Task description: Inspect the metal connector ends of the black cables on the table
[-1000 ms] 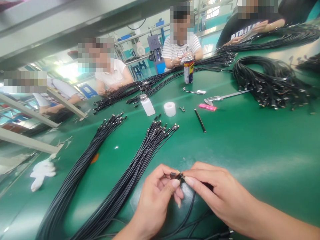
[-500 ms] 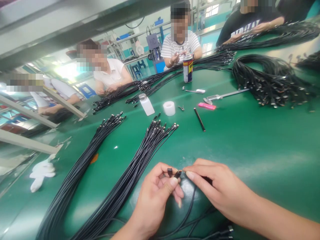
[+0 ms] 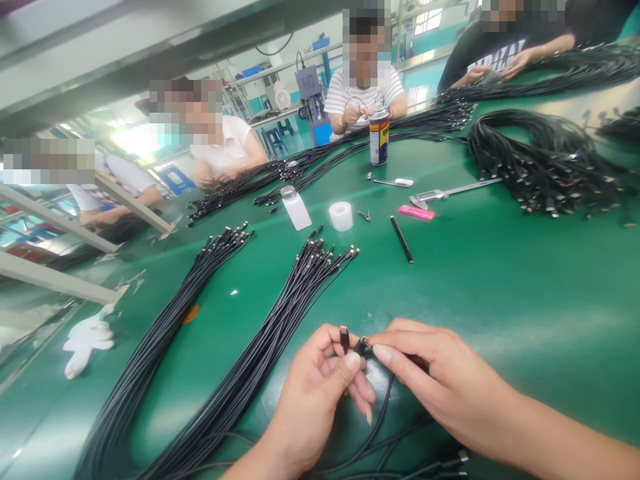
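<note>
Pinching two small black cable ends above the green surface (image 3: 500, 293): left hand (image 3: 307, 393) with thumb and forefinger pressed onto an upright plug (image 3: 344, 336), right hand (image 3: 443, 390) with fingers (image 3: 387, 353) closed on a second plug (image 3: 361, 346) just beside the first, close to touching. Trailing back from both grips toward the wrists, thin black leads (image 3: 379, 417), slack on the surface. Seems wisest to grip each plug by its moulded body, just behind the tip, leaving the metal ends open to view. Bring the two ends level and turn them by rolling between the pads, not by tugging the leads. Mind the long cable bundle (image 3: 250, 360) just left of the left fingers, so as not to snag a strand. Well ahead of the fingertips: black pen (image 3: 401, 239), tape roll (image 3: 341, 216), white bottle (image 3: 296, 208).
</note>
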